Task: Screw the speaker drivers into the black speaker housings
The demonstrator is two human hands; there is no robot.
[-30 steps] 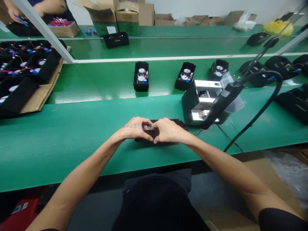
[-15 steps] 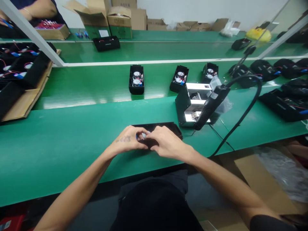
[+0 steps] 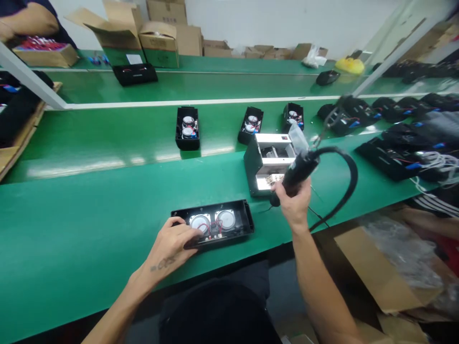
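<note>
A long black speaker housing (image 3: 234, 232) lies open side up on the green mat, with two round speakers (image 3: 225, 220) and thin red wires inside. My left hand (image 3: 177, 239) grips its left end, fingers over the wall and the thumb side near the left speaker. My right hand (image 3: 296, 203) is wrapped round a black electric screwdriver (image 3: 301, 168) that hangs tilted from a cable. The screwdriver's lower tip points down left, in front of a black and silver screw feeder box (image 3: 251, 167).
Three similar housings (image 3: 187, 129) stand behind on the green belt. More black housings (image 3: 389, 157) with wires crowd the right. Cardboard boxes (image 3: 159, 45) line the back shelf. An open carton with clear plastic (image 3: 401, 253) sits lower right. Another person's arm (image 3: 32, 21) shows upper left.
My right hand has left the housing and taken hold of the screwdriver. My left hand has shifted to the housing's left end, uncovering the two speakers. The view has turned right.
</note>
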